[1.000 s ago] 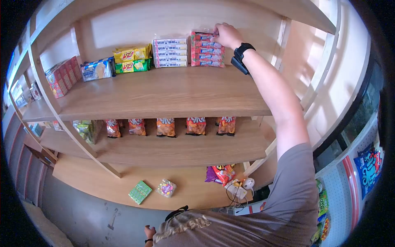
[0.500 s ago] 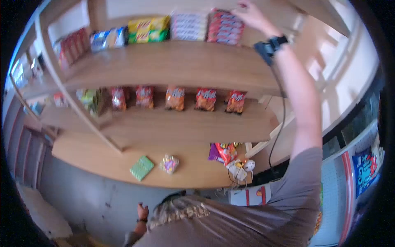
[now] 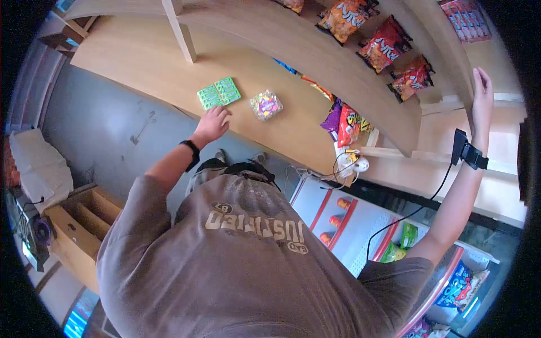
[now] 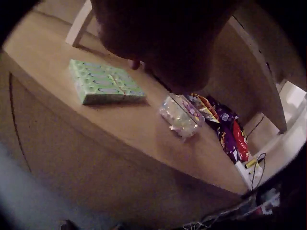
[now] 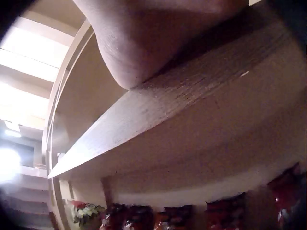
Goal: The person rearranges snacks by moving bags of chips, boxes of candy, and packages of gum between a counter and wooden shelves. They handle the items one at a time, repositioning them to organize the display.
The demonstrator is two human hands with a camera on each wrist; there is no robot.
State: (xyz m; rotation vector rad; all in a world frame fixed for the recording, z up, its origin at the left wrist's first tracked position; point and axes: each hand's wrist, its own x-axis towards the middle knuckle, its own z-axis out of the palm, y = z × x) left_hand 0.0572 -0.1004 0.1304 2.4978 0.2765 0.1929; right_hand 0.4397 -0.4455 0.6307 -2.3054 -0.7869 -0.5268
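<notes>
My left hand [image 3: 211,124] reaches over the low wooden board, its fingers relaxed and overlapping the near edge of a flat green multipack [image 3: 218,93] in the head view. In the left wrist view the same multipack [image 4: 105,82] lies flat, with the hand dark above it and holding nothing that shows. A clear box of colourful sweets [image 3: 266,105] sits just to its right. My right hand [image 3: 482,101] is up by the front edge of the upper shelf [image 3: 445,39], fingers straight and empty. Beyond it stands a stack of red-and-pink candy packs [image 3: 465,20].
Orange and red snack bags [image 3: 386,46] stand on the middle shelf. Purple and red bags [image 3: 348,125] lie at the board's right end, beside a white power strip [image 3: 346,160] with cables. A white pegboard rack [image 3: 315,194] stands at my right, and a brown open carton [image 3: 84,225] at my left.
My right hand has left the red candy packs and come down to the shelf edge. My left hand has risen from beside my body to the green multipack. The head view has tilted down.
</notes>
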